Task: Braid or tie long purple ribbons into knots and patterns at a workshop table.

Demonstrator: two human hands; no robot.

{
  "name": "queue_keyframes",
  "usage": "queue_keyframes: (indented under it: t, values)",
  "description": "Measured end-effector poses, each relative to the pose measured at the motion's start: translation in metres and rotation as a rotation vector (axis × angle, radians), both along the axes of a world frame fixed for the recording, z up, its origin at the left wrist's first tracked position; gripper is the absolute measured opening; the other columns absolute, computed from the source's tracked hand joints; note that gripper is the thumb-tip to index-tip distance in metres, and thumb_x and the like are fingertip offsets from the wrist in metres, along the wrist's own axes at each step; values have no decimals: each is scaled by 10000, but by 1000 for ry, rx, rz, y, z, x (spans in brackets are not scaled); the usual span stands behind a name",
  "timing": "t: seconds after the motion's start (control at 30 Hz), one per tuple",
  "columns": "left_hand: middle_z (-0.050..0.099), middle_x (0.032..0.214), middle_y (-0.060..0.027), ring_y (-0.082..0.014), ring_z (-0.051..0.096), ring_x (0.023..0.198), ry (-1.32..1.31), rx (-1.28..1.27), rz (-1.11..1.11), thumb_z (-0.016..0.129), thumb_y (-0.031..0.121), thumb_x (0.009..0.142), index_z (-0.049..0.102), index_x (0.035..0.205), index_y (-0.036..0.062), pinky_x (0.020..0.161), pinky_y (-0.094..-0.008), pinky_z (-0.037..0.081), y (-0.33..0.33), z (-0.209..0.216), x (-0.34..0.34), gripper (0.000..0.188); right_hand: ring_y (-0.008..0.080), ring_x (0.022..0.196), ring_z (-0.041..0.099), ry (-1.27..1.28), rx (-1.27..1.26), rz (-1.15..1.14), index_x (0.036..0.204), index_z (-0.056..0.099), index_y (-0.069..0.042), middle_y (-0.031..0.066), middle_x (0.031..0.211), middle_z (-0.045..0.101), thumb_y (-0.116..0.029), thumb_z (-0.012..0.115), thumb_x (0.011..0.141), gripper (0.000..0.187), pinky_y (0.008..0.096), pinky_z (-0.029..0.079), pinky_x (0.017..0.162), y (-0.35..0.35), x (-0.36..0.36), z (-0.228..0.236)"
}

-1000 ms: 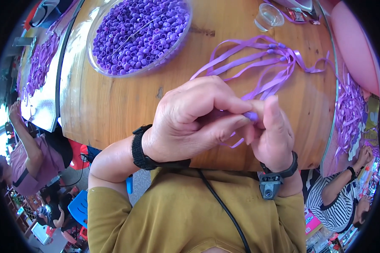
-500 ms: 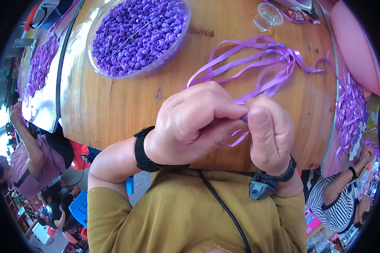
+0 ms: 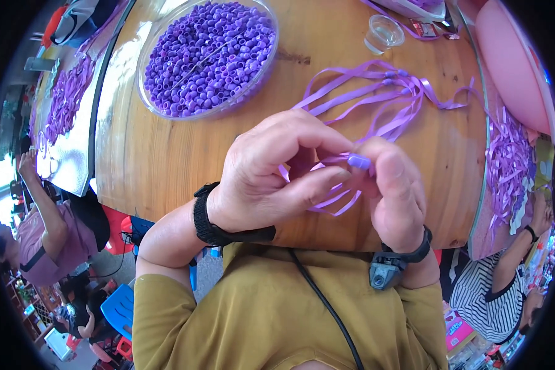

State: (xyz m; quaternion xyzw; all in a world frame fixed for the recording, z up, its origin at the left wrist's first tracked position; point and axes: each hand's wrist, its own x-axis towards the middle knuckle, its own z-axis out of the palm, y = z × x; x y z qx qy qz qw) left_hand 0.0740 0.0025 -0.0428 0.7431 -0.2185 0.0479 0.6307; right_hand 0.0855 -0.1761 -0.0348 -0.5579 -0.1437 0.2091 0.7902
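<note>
A small purple bead [image 3: 359, 161] shows between my two hands, with purple ribbon [image 3: 336, 205] looping below it. The fingers of my right hand [image 3: 396, 191] close on the bead from its right side. My left hand [image 3: 268, 169] is curled, its thumb parted from the forefinger, whose tip reaches close to the bead. Ribbon runs through the curl of that hand; its other fingers are partly hidden. Beyond the hands, a bundle of purple ribbons [image 3: 388, 131] lies on the wooden table [image 3: 185, 154], several similar beads on its strands.
A round clear tub [image 3: 143, 92] full of purple beads stands at the far left. At the far right are a small clear cup [image 3: 385, 34] and a pink basin [image 3: 512, 68]. More ribbons [image 3: 505, 166] lie at the right. People sit on both sides.
My left thumb has come away from the forefinger, opening a gap that reveals the bead. Both hands stay close together over the near table edge. The view has shifted slightly.
</note>
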Motion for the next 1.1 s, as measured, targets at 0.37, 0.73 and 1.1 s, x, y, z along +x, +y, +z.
queue_keyframes:
  t: [0.37, 0.73, 1.1]
  values:
    - [561, 792, -64, -114, 513, 671, 26, -50, 15, 625, 107, 795, 599, 910, -6, 583, -235, 403, 0, -4, 5, 164, 81, 684, 468, -491, -329, -78, 932, 530, 24, 47, 806, 524, -60, 571, 823, 143, 200, 378, 603, -1, 2, 4]
    - [561, 882, -61, -116, 518, 761, 39, 45, -33, 578, 27, 805, 560, 983, -23, 668, -241, 413, 1, -2, 5, 187, 78, 655, 490, -452, -372, -264, 942, 555, 11, 43, 786, 566, -29, 539, 792, 156, 202, 395, 579, -10, 8, 13]
    - [507, 1053, -109, -217, 506, 981, -54, 392, 224, 601, 30, 763, 480, 1132, 3, 869, -309, 403, 0, -10, 19, 390, 283, 935, 549, -1131, -1304, -738, 1060, 529, 49, 155, 995, 571, -217, 582, 831, 356, 348, 431, 815, -75, 83, -17]
